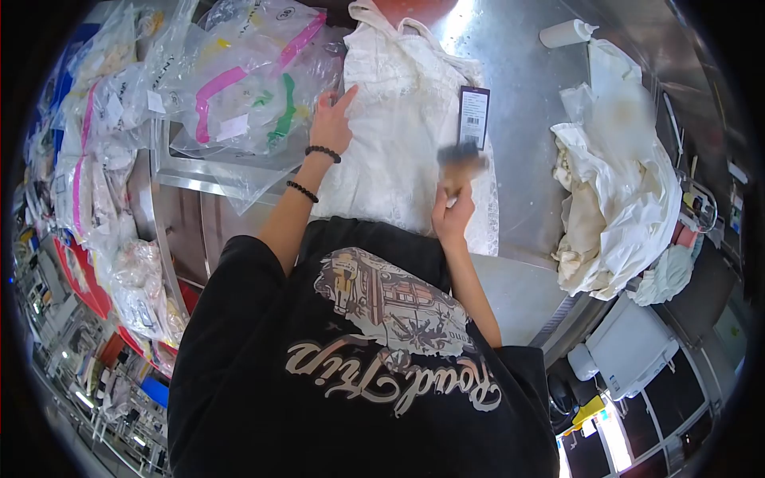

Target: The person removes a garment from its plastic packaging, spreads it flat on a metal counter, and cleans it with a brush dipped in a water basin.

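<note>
A white lace-patterned garment with shoulder straps (398, 103) lies spread on the metal table. My left hand (331, 123), with two dark bead bracelets at the wrist and forearm, rests on its left edge, fingers apart. In my right hand (453, 213) is a brush (462, 166) with a light brown body and a dark end, smeared by motion. It is over the right part of the garment, just below a dark-bordered hang tag (473, 115). Whether the brush touches the cloth I cannot tell.
Clear plastic bags with pink and green strips (239, 88) are piled on the left. On the right lie a crumpled heap of white cloth (617, 191) and a white squeeze bottle (567, 33). A reddish round object (414, 9) sits at the far edge.
</note>
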